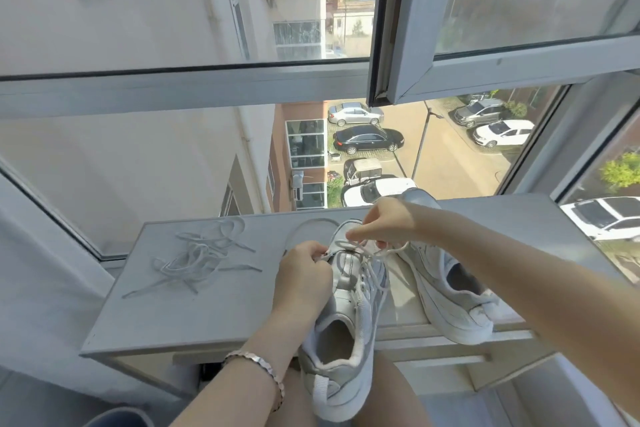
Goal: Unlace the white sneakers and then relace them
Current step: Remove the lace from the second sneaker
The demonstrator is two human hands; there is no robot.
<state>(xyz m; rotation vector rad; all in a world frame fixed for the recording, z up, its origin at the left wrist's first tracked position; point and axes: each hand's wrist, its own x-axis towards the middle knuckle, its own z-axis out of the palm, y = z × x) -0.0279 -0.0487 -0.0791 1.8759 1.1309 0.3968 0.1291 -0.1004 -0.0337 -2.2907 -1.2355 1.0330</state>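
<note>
A white and silver sneaker rests on my lap with its toe toward the window, still partly laced. My left hand grips its left side near the front eyelets. My right hand pinches a loop of the white lace above the toe end. The second white sneaker lies on the sill to the right, without a lace, under my right forearm. A loose white lace lies tangled on the sill at the left.
The sill is a narrow grey ledge before a large window; an open window sash hangs above right. A bracelet is on my left wrist. A blue object shows at the bottom left.
</note>
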